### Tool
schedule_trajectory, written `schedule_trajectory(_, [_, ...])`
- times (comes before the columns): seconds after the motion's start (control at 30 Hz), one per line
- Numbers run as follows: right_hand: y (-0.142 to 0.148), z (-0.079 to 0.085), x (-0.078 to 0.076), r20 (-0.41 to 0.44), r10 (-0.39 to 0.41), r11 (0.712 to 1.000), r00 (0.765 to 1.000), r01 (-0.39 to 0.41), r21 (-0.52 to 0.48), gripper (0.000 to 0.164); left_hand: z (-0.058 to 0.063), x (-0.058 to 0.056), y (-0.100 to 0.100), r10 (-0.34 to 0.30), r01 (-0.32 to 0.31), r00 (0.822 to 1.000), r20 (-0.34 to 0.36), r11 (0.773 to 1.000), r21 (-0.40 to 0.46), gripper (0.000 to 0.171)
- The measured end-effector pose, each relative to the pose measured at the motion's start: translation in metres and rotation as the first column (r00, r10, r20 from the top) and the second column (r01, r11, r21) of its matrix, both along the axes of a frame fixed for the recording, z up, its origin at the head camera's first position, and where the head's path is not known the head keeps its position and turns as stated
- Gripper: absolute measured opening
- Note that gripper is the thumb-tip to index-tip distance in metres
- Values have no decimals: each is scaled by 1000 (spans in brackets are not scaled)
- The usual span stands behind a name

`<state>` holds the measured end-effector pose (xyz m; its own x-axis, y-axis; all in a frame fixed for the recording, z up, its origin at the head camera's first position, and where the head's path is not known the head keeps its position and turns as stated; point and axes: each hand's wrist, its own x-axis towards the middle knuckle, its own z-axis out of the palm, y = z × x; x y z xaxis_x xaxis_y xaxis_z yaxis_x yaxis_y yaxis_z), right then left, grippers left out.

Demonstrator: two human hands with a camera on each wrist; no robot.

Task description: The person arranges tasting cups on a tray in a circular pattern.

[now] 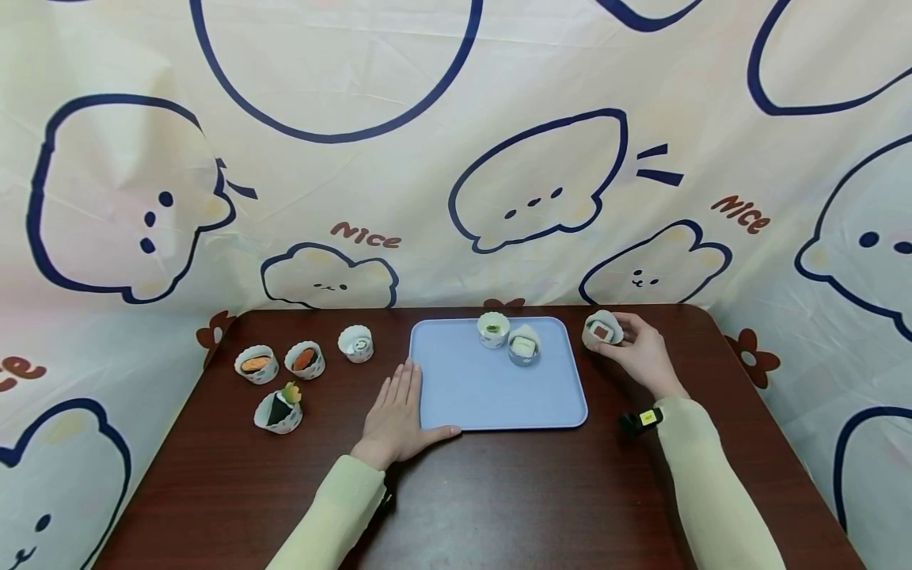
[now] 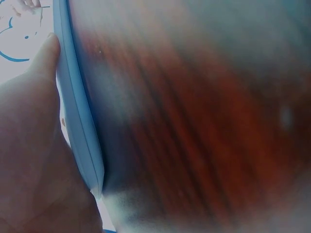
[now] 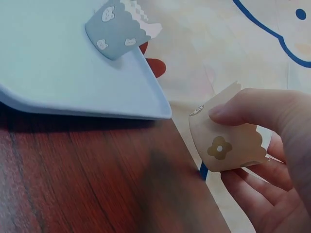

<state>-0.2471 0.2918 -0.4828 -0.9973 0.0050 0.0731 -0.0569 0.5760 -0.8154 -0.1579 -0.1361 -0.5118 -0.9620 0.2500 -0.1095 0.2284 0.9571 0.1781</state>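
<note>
Head view: right grip holds cup — apart from tray edge.

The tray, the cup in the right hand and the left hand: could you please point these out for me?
Tray (image 1: 495,393), head view, bare part of its surface.
Held cup (image 3: 234,141), right wrist view, its outer wall.
Left hand (image 1: 397,416), head view, back of the hand.
</note>
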Motion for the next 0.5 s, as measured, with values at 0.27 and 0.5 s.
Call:
schedule_trajectory(0.27, [-5, 1, 7, -27, 33, 999, 999, -34, -22, 64, -1, 0, 0, -4, 4, 1000, -3, 1000, -3, 128])
schedule_trajectory(0.5, [-11, 0, 11, -36, 51, 998, 998, -52, -28, 64, -3, -1, 0, -2, 2, 1000, 0, 1000, 7, 128])
